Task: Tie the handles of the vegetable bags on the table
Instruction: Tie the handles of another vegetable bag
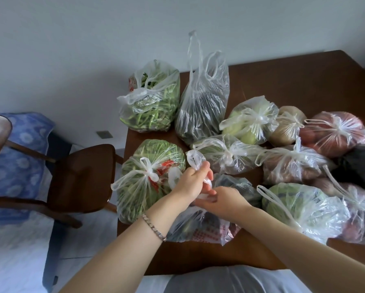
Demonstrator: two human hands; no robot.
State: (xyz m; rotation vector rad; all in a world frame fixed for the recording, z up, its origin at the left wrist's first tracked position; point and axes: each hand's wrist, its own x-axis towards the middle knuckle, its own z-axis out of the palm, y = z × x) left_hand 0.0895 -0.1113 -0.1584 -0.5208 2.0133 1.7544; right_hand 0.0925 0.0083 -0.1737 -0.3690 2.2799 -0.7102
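Note:
Several clear plastic vegetable bags lie on a dark wooden table (304, 81). Over the nearest bag (200, 227), dark vegetables with a red-patterned part, both my hands work its handles. My left hand (192, 182) grips a white handle loop (195, 160) that sticks up above my fingers. My right hand (221, 200) holds the other handle strand just below it. Left of them sits a knotted bag of greens (147, 178). At the back, a green bean bag (152, 102) and a tall bag of dark vegetables (202, 102) stand with loose handles.
Knotted bags of pale green, brown and red produce (333, 134) crowd the table's right side, with a cabbage bag (299, 204) at the near right. A wooden chair (82, 176) stands left of the table, beside a blue patterned cushion (14, 166).

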